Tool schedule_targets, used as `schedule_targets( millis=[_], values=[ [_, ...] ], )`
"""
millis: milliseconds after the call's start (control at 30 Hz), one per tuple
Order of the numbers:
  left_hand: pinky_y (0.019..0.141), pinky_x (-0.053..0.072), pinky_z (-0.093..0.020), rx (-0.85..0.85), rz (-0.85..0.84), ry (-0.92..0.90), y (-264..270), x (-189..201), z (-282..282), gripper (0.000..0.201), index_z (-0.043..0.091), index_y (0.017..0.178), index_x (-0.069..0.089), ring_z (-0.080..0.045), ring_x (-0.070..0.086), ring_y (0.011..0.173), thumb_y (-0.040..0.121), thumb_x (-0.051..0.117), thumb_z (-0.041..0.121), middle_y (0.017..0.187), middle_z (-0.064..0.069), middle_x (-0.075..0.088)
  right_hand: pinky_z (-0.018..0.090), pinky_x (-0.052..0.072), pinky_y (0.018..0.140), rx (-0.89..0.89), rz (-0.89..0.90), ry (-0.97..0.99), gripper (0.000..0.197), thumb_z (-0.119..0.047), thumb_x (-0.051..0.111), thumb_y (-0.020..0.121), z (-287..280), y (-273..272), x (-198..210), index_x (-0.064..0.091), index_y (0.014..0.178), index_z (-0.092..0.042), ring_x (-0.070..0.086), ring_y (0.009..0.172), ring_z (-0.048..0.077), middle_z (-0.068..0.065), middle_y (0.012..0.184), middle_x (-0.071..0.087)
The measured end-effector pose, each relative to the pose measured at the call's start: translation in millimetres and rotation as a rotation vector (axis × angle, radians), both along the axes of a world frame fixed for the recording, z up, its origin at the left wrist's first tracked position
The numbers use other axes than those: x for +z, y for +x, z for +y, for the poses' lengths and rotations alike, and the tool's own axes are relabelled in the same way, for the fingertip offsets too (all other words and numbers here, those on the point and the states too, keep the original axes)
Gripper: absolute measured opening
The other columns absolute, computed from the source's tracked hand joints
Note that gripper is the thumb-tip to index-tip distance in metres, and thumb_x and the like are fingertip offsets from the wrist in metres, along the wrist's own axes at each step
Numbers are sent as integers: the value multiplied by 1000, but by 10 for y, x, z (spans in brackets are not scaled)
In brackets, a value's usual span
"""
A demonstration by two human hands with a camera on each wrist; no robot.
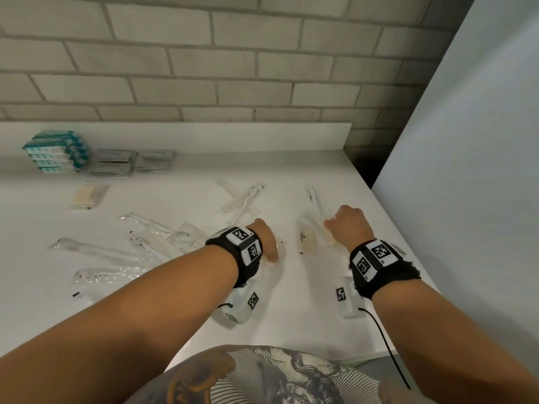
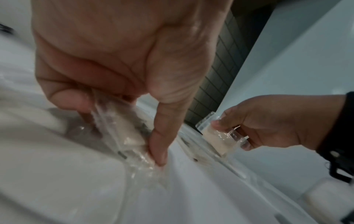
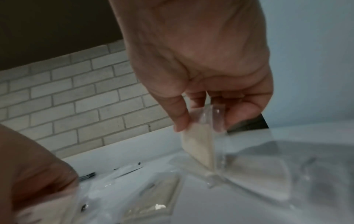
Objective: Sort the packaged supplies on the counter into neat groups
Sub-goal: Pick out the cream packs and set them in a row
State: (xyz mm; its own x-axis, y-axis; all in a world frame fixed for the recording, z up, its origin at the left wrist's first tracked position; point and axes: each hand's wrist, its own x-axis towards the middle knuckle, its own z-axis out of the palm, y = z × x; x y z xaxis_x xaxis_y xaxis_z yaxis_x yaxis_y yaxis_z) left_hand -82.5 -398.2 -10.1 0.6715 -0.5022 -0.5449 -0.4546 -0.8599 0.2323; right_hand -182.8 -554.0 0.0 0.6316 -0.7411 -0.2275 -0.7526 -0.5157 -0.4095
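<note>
Hands [image 1: 347,225] [image 1: 267,243] pinch clear packets [image 3: 201,145] [image 2: 122,133] (long axes hanging downward).

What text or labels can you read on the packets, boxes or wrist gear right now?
Nothing readable as words.
Teal boxes: print too blurred.
Grey packets: print too small.
Cream packet between the hands: small dark logo, illegible.
Wristbands: square black-and-white coded markers only, no letters.
Wrist views: packets blurred, no text.
</note>
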Motion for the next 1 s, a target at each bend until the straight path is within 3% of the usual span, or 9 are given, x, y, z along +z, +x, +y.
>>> schedule_targets(
  millis=[67, 133, 233, 300, 467, 600, 700, 867, 1000],
  values=[
    [95, 49, -33, -66, -12, -13, 4, -12, 61, 60, 3, 130, 50, -26, 58, 116, 83, 72, 34, 128, -11, 59, 26, 39, 53, 10, 27, -2, 27, -29, 52, 90, 40, 71, 37, 46, 74, -8, 51, 63, 19, 10, 81, 54],
    [84, 51, -30, -51, -11, -100, -4, -52, 123, 51, 7, 119, 57, -23, 61, 106, 82, 70, 40, 118, -7, 62, 24, 33, 47, 41, 62, 92, 27, -26, 50, 95, 143, 140, 38, 54, 83, -2, 47, 57, 16, 9, 73, 51],
    [65, 40, -26, 25, -35, -341, -14, -48, 283, 45, 11, 97, 51, -18, 52, 82, 80, 67, 50, 91, 0, 54, 31, 50, 70, 96, 89, 160, 35, -25, 48, 97, 311, 213, -41, 58, 116, 3, 63, 87, 31, 17, 98, 63],
    [59, 33, -26, 70, -41, -460, 26, 24, 461, 37, 13, 93, 47, -18, 49, 78, 83, 65, 43, 87, 0, 50, 38, 50, 90, 110, 163, 69, 49, -36, 55, 92, 401, 244, -104, 50, 125, 0, 57, 111, 34, 19, 122, 57],
    [67, 38, -29, 371, -109, -626, 332, 147, 1230, 36, 10, 114, 45, -19, 52, 88, 89, 59, 30, 98, 0, 51, 36, 49, 95, 72, 287, -20, 103, -37, 81, 71, 473, 374, -226, 17, 144, -2, 51, 121, 32, 18, 134, 48],
    [80, 44, -39, 659, -178, -747, 614, 83, 2047, 47, 0, 113, 52, -34, 58, 100, 86, 49, 38, 105, -18, 60, 35, 54, 85, 96, 291, 147, 63, -19, 79, 77, 463, 453, -227, 49, 127, 6, 63, 103, 31, 19, 116, 63],
    [80, 47, -44, 873, -179, -792, 722, -76, 2598, 60, -5, 106, 55, -41, 58, 99, 76, 45, 46, 109, -28, 59, 30, 50, 86, 164, 353, -37, 49, -26, 67, 85, 548, 487, -176, 56, 123, 2, 60, 109, 31, 18, 122, 61],
    [90, 40, -34, 956, -76, -857, 740, -100, 2905, 37, 4, 126, 54, -30, 53, 115, 95, 51, 23, 120, -10, 57, 29, 46, 68, 364, 18, -91, 37, -30, 64, 84, 1107, 783, 129, 58, 111, -4, 57, 82, 27, 16, 112, 58],
    [105, 37, -36, 947, 66, -897, 765, -132, 2706, 52, 11, 143, 38, -29, 45, 128, 97, 51, 31, 141, -10, 47, 38, 47, 97, 726, 61, -23, 47, -25, 64, 83, 1991, 1076, 266, 54, 127, -11, 51, 117, 28, 9, 133, 49]
  ],
)
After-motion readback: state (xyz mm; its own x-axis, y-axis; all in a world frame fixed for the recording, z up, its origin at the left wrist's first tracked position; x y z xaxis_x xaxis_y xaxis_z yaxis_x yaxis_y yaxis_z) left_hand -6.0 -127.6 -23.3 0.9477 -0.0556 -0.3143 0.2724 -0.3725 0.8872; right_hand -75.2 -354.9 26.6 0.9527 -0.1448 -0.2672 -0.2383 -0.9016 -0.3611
